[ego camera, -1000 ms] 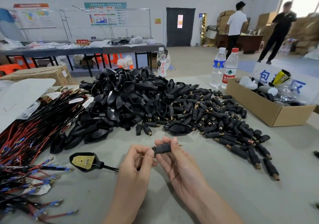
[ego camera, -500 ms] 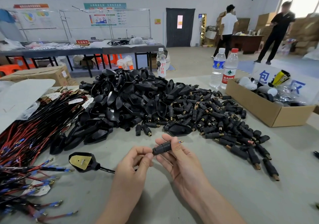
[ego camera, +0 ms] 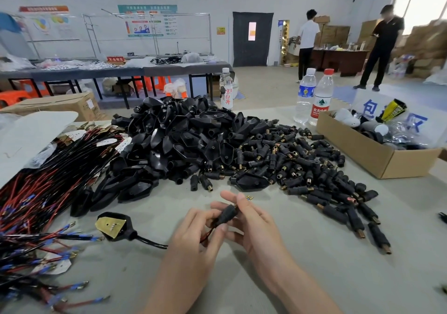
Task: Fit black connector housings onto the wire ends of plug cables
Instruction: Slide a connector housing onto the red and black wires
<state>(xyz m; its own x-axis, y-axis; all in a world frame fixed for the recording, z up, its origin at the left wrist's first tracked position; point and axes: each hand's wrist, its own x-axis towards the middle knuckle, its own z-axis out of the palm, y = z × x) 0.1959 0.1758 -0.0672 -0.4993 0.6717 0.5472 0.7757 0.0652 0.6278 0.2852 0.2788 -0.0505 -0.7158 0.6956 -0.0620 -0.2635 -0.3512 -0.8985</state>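
1. A black connector housing [ego camera: 227,214] is held low centre, above the grey table [ego camera: 314,253]. Gold-tipped wire ends [ego camera: 249,198] poke out at its 1 o'clock.
2. The right hand [ego camera: 256,226] grasps the housing, thumb and fingers curled round it. The left hand [ego camera: 193,243] pinches its lower end.
3. The cable's plug [ego camera: 112,226] lies at 9 o'clock.
4. Loose housings [ego camera: 314,176] are heaped at 1 o'clock.

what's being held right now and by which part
A black connector housing. The right hand pinches its upper end; the left hand pinches its lower end, where the red wire enters.
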